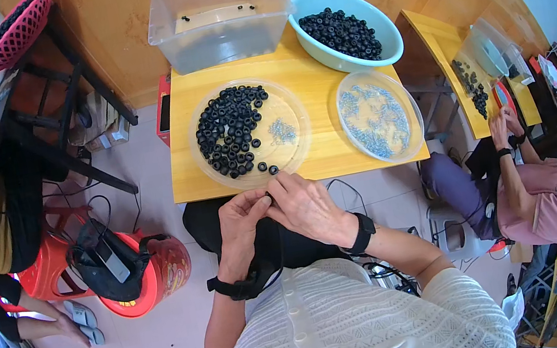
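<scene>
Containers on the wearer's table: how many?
4. Clear rectangular tub at the back edge, teal bowl of black rings back right, clear round tray of black rings at centre, clear round tray of small metal parts at right. None appear hidden.

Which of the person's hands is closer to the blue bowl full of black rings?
The right hand. It is at the table's near edge, more toward the side where the blue bowl sits at the far right corner. The left hand is beside it, further left, so further from the bowl.
</scene>
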Action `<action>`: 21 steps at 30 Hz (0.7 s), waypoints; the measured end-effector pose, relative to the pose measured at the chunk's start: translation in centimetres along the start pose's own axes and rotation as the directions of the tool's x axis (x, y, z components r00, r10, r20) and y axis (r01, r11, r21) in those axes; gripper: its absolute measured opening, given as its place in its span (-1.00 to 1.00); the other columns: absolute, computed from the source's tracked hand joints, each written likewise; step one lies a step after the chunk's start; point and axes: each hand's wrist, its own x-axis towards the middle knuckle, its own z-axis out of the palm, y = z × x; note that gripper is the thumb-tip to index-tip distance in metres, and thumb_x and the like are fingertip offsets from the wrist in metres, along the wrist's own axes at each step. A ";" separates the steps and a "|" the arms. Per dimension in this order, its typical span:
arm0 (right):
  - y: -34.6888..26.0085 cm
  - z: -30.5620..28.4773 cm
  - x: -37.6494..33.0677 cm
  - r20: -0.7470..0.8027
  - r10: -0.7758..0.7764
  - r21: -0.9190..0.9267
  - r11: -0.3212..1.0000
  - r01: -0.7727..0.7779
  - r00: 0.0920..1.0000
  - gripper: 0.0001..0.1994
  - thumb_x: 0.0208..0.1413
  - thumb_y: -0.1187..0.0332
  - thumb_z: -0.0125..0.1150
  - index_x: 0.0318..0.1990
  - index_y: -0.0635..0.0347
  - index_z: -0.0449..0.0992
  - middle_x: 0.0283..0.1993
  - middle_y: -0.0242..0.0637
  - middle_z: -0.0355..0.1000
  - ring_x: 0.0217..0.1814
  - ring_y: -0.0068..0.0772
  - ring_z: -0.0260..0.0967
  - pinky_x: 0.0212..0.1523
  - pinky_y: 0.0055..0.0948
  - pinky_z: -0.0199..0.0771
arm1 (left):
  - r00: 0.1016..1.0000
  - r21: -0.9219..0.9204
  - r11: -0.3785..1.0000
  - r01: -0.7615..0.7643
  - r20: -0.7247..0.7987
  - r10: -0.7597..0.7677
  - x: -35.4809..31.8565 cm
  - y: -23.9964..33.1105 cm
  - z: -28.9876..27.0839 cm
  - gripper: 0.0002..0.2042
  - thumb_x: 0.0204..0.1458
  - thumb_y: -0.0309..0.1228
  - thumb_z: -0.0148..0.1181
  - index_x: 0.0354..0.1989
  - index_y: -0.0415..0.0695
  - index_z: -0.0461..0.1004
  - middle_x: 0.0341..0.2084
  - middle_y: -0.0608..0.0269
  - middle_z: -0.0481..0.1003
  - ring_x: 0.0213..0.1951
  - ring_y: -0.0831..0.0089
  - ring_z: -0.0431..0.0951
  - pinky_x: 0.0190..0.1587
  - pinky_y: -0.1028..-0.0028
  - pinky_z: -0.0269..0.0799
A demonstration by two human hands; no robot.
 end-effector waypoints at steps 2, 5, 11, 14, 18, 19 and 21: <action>0.1 -0.3 -0.1 0.016 -0.024 -0.063 0.998 0.025 1.000 -0.73 -0.12 0.30 0.25 -0.39 0.25 0.30 -0.44 -0.17 0.26 -0.44 -0.16 0.36 -0.53 -0.29 0.39 | 1.000 0.009 1.000 0.007 0.021 -0.007 -0.1 0.1 0.0 -0.84 -0.01 -0.53 0.16 -0.26 -0.31 0.49 -0.43 0.28 0.52 -0.42 0.62 0.50 -0.30 0.62 0.43; 0.4 -0.7 -0.1 0.076 -0.041 -0.088 0.995 0.048 0.996 -0.72 -0.12 0.26 0.24 -0.40 0.25 0.31 -0.47 -0.20 0.27 -0.52 -0.16 0.37 -0.58 -0.31 0.38 | 0.999 0.020 0.999 0.026 0.036 -0.026 -0.2 0.2 0.1 -0.84 -0.02 -0.52 0.17 -0.27 -0.30 0.49 -0.43 0.27 0.53 -0.42 0.61 0.50 -0.30 0.62 0.44; 1.1 -0.9 0.2 0.117 -0.093 -0.019 0.995 0.096 0.989 -0.76 -0.14 0.30 0.23 -0.38 0.26 0.38 -0.47 -0.15 0.32 -0.51 -0.13 0.39 -0.55 -0.29 0.42 | 0.998 -0.010 1.000 0.018 0.055 -0.018 0.0 -0.3 -0.1 -0.82 -0.04 -0.54 0.19 -0.24 -0.31 0.48 -0.44 0.26 0.53 -0.42 0.61 0.51 -0.30 0.62 0.45; 1.7 -1.3 0.6 0.179 -0.141 0.007 0.990 0.142 0.974 -0.74 -0.12 0.28 0.21 -0.33 0.28 0.41 -0.47 -0.14 0.33 -0.49 -0.10 0.39 -0.53 -0.25 0.42 | 0.997 -0.005 1.000 -0.002 0.073 0.002 0.2 -0.6 -0.3 -0.79 -0.04 -0.54 0.18 -0.21 -0.31 0.46 -0.41 0.25 0.53 -0.42 0.59 0.51 -0.29 0.62 0.45; 1.9 -1.5 0.7 0.174 -0.147 0.012 0.989 0.147 0.974 -0.74 -0.10 0.28 0.18 -0.32 0.29 0.41 -0.47 -0.14 0.33 -0.47 -0.09 0.40 -0.52 -0.23 0.42 | 0.998 -0.011 0.999 0.030 0.063 -0.030 0.2 -0.1 0.2 -0.81 0.01 -0.49 0.13 -0.21 -0.30 0.46 -0.38 0.24 0.52 -0.41 0.59 0.52 -0.27 0.61 0.46; 2.1 -1.5 0.7 0.161 -0.144 0.034 0.990 0.141 0.976 -0.75 -0.10 0.29 0.18 -0.34 0.29 0.41 -0.47 -0.13 0.33 -0.47 -0.09 0.40 -0.52 -0.23 0.42 | 0.996 -0.019 0.998 0.063 0.057 -0.062 0.0 0.2 0.4 -0.81 0.03 -0.47 0.11 -0.21 -0.29 0.46 -0.38 0.24 0.52 -0.41 0.58 0.52 -0.26 0.60 0.46; 2.5 -1.3 0.4 0.148 -0.138 0.051 0.990 0.132 0.979 -0.77 -0.10 0.29 0.17 -0.38 0.29 0.38 -0.47 -0.13 0.31 -0.48 -0.07 0.39 -0.53 -0.23 0.40 | 0.988 0.009 0.991 0.131 0.080 -0.131 -0.1 0.3 0.4 -0.80 0.07 -0.42 0.08 -0.21 -0.28 0.46 -0.38 0.24 0.52 -0.40 0.58 0.52 -0.26 0.58 0.46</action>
